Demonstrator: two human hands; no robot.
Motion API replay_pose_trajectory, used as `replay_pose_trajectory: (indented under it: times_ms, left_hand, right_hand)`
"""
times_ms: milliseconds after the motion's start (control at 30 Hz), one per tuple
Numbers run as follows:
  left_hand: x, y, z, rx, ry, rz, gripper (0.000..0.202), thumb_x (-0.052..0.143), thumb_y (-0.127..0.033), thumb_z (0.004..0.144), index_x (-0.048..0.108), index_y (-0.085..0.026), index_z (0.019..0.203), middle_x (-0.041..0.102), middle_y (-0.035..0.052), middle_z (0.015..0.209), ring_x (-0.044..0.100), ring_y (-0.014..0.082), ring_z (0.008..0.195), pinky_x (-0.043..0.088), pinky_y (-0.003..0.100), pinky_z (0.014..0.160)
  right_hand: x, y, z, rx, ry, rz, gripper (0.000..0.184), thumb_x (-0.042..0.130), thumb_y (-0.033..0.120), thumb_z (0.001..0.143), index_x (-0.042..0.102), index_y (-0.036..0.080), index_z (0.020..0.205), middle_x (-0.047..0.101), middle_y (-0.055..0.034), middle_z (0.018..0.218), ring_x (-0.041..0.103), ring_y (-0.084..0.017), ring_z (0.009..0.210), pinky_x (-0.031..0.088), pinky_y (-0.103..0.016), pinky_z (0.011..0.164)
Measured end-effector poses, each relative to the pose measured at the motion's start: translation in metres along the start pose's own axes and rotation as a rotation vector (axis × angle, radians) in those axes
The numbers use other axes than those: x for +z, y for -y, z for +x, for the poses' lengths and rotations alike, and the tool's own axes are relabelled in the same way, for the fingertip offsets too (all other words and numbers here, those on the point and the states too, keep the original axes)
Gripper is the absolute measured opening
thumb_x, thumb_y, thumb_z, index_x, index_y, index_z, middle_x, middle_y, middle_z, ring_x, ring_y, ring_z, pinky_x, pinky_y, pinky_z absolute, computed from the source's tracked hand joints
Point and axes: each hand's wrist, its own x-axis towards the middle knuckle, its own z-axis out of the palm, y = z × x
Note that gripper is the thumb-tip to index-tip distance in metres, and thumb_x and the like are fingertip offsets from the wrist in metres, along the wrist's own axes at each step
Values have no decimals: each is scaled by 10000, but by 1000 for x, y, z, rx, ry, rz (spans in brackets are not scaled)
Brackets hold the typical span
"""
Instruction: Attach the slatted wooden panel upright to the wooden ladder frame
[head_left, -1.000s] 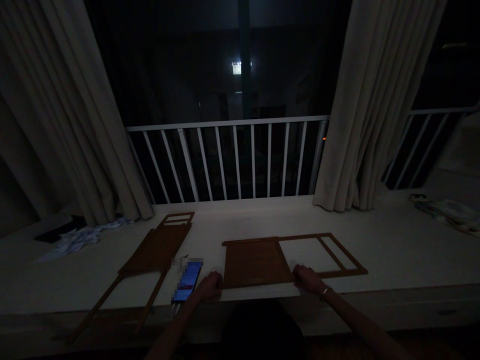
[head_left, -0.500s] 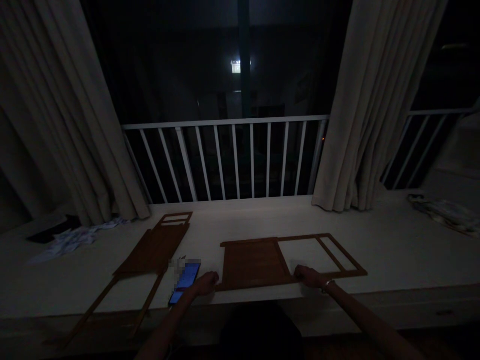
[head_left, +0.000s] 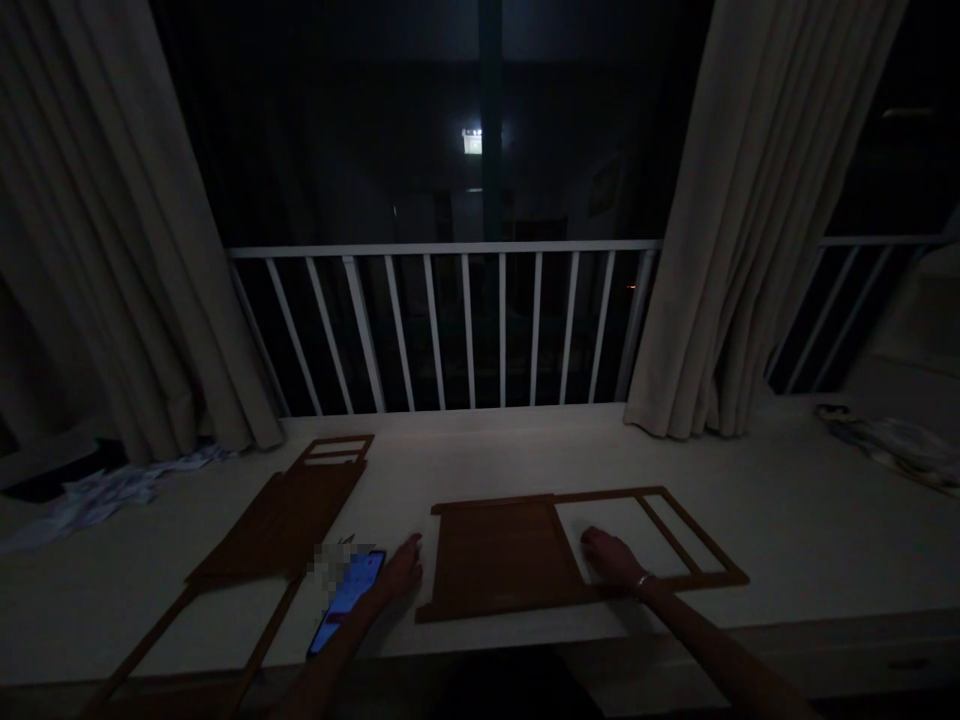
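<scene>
A flat brown wooden frame (head_left: 502,555) with a solid panel at one end and an open, barred section at the other lies on the pale ledge. My left hand (head_left: 403,570) is just off its left end, holding nothing, with fingers apart. Over the frame's open section is my right hand (head_left: 609,558), its fingers loosely bent and nothing visible in them; its wrist, wearing a bracelet, crosses above the near rail. A phone (head_left: 352,600) with a lit blue screen lies beside my left forearm, partly covered by a blurred patch. Dim light hides finger detail.
A second similar wooden frame (head_left: 289,520) lies slanted at the left, its legs reaching the near edge. Papers (head_left: 112,490) are at the far left, a crumpled bundle (head_left: 900,445) at the far right. White railing (head_left: 450,247) and curtains (head_left: 697,300) stand behind the ledge (head_left: 465,455).
My right hand has shifted from the near rail to over the open section. My left hand has moved slightly left, away from the frame's corner, and its fingers have loosened. The view has shifted slightly.
</scene>
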Motion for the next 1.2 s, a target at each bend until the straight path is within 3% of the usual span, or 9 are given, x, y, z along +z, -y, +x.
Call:
replay_pose_trajectory:
  times_ms: [200,333,467,600,867,1200]
  left_hand:
    - [0,9,44,53,-110,26,593,444,-221,683,285,-105,1243,327,140,1294,270,233,1218,236,386,1010]
    - [3,20,75,51,-188,29,597,451,-231,685,281,-131,1249,347,122,1283,288,230,1208,254,399,998]
    - [12,35,103,58,-193,-10,600,424,-164,668,287,-141,1252,338,116,1306,293,223,1212,239,405,1008]
    - [22,45,125,57,-180,-51,585,422,-154,665,320,-151,1241,382,101,1283,345,211,1184,266,393,999]
    - [21,45,144,29,-194,-78,462,431,-263,725,412,-175,1179,473,87,1188,430,209,1092,327,387,943]
    - [15,41,156,90,-211,-169,303,452,-401,748,595,-199,924,575,65,922,510,199,907,395,332,835]
  right_hand:
    - [12,-12,49,59,-98,49,337,394,210,768,489,186,1090,527,-115,1108,478,-229,1013,347,-318,798]
    - [24,-27,82,98,-181,72,384,409,218,757,463,198,1136,497,-105,1170,442,-234,1069,350,-331,820]
    - [32,-37,114,-37,-248,107,437,399,202,751,433,210,1187,460,-81,1227,407,-217,1119,332,-348,879]
    - [40,-39,143,-159,-235,141,467,418,197,738,421,216,1206,474,-71,1218,425,-204,1104,315,-363,907]
    - [47,-32,170,-99,-211,244,390,409,167,748,502,223,1122,557,-66,1105,499,-205,1000,350,-342,851]
    - [51,-52,182,-243,-202,388,293,470,226,748,556,200,1027,590,-61,986,526,-185,904,391,-321,807]
